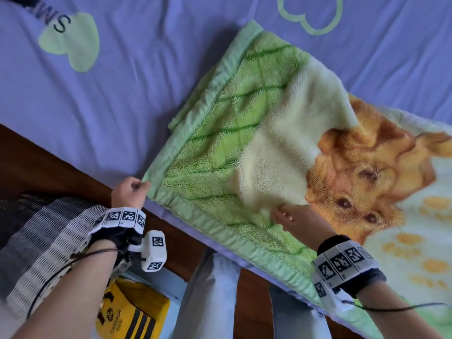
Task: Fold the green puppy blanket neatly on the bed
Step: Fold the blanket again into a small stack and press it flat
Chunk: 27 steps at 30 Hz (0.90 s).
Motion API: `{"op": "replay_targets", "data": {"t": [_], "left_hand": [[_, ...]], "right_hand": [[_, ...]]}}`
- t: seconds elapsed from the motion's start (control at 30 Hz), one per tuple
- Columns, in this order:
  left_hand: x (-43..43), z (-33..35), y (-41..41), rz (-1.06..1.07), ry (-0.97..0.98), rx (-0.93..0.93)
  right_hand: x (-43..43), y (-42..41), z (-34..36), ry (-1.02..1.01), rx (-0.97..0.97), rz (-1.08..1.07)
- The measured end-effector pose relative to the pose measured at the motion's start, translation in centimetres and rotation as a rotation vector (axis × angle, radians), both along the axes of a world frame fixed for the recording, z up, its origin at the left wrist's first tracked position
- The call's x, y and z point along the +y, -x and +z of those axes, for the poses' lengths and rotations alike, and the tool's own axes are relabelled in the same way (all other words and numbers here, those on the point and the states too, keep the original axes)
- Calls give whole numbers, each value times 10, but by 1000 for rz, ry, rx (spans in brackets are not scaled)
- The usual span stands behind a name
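Bed [122, 106], lavender sheet with green hearts, carrying green puppy blanket [232, 143]; blanket lying flat, doubled layers showing at hem farthest from puppy print [367, 172]. Left hand [129, 192] grip pinching blanket corner, well left of print. Right hand [296, 221] grip seemingly pinching plush just beside print. Judging: at least one fold done, further folding and squaring remaining.

A single wide-angle view looks out from the person's head, facing forward and steeply down onto the bed [137, 99]. The frame is rolled, so the bed's wooden edge [49, 162] runs diagonally from the left border toward the bottom. The camera sits close. Both forearms enter from below, with the left hand [128, 193] at lower left and the right hand [297, 222] right of centre. The blanket [244, 133] fills the centre and is cropped at the right border.
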<state>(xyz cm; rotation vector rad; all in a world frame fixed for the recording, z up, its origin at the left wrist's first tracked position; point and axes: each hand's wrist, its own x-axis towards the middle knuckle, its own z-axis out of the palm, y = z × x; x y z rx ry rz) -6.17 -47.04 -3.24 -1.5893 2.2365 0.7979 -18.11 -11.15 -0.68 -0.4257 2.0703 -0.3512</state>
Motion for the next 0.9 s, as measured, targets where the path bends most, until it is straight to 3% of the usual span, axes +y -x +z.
{"op": "replay_targets", "data": {"t": [0.2, 0.37, 0.53, 0.7, 0.9], "left_hand": [[-3, -9, 33, -71, -14, -47], [6, -15, 45, 132, -129, -70], [3, -26, 40, 30, -106, -153], [17, -34, 47, 8, 78, -217], [6, -38, 61, 84, -13, -287]], "right_hand": [[-45, 33, 9, 150, 184, -75], [-86, 73, 14, 272, 347, -206], [-117, 122, 13, 334, 531, -254], [-134, 172, 4, 187, 708, -143], [-160, 218, 3, 83, 745, -208]]}}
